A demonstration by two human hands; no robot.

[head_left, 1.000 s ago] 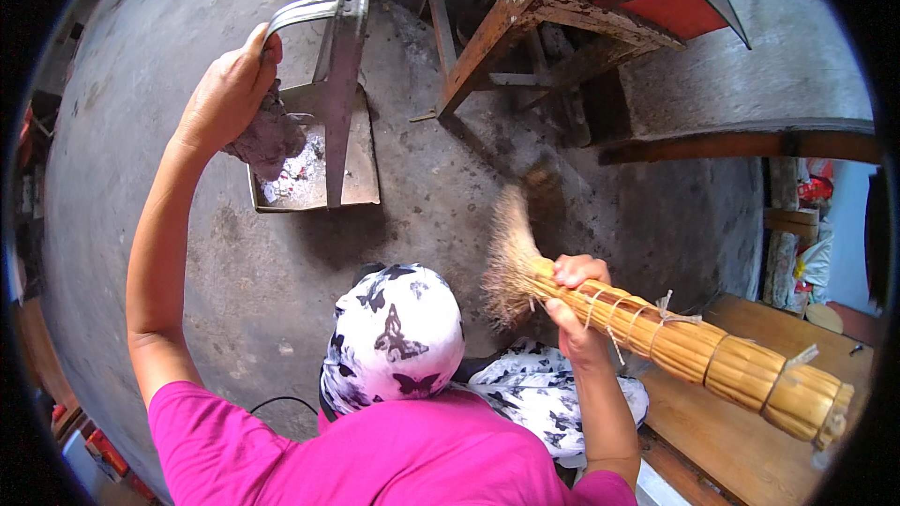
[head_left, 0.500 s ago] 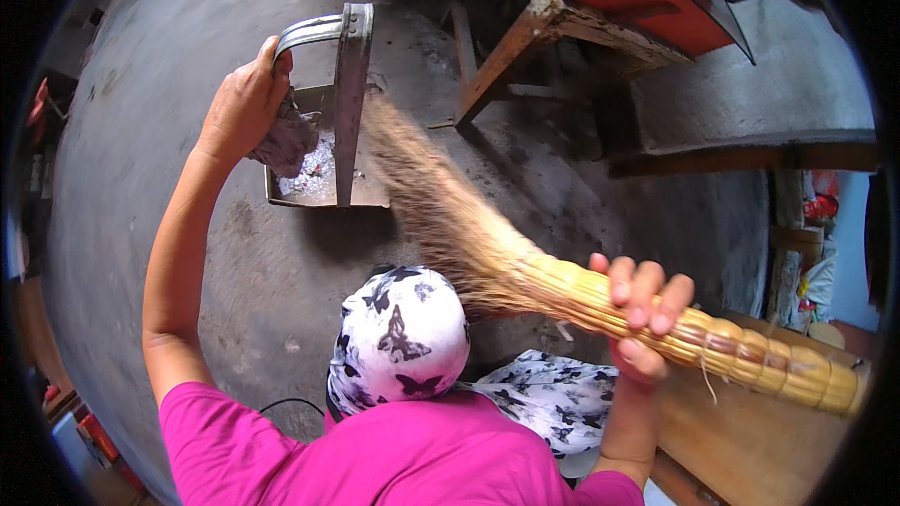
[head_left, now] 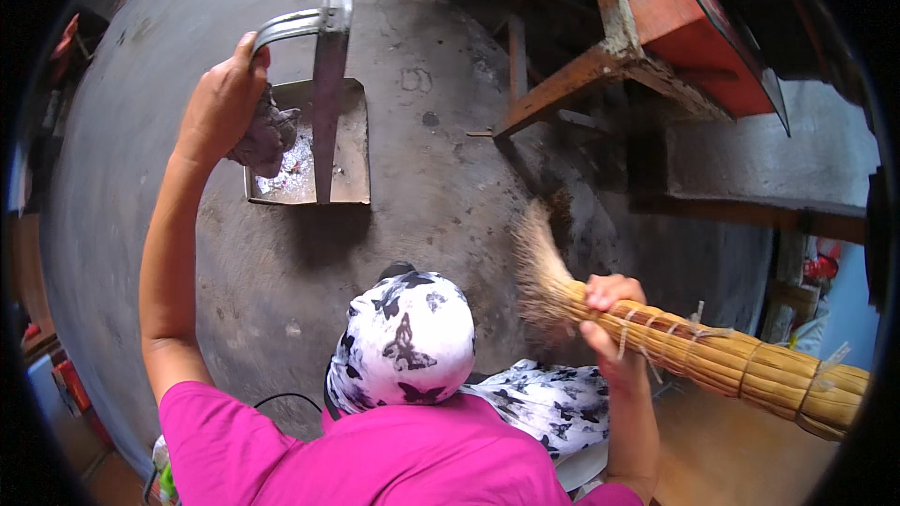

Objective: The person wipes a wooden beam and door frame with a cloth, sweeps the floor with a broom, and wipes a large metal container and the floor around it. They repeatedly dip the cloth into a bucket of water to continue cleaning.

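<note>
My left hand (head_left: 220,103) is closed round the curved metal handle of a dustpan (head_left: 354,164), whose upright strip rises from the pan. A crumpled grey cloth-like thing (head_left: 265,139) hangs just under this hand; whether the fingers also grip it, I cannot tell. Shiny whitish bits and dirt (head_left: 292,169) lie in the pan. My right hand (head_left: 614,314) is wrapped round a bound straw broom (head_left: 741,356). Its thick handle points to the right, and its bristles are over the floor, apart from the dustpan.
Wooden legs (head_left: 562,98) of a stand with a red panel (head_left: 670,28) rise at the far right. A pale ledge (head_left: 769,155) lies beyond it. Grey concrete floor (head_left: 422,178) spreads around the dustpan. A brown board-like surface (head_left: 741,450) is at the lower right.
The broom has swung away from the dustpan to the right, its bristles now well clear of the pan. The dustpan and my left hand sit slightly further left in view.
</note>
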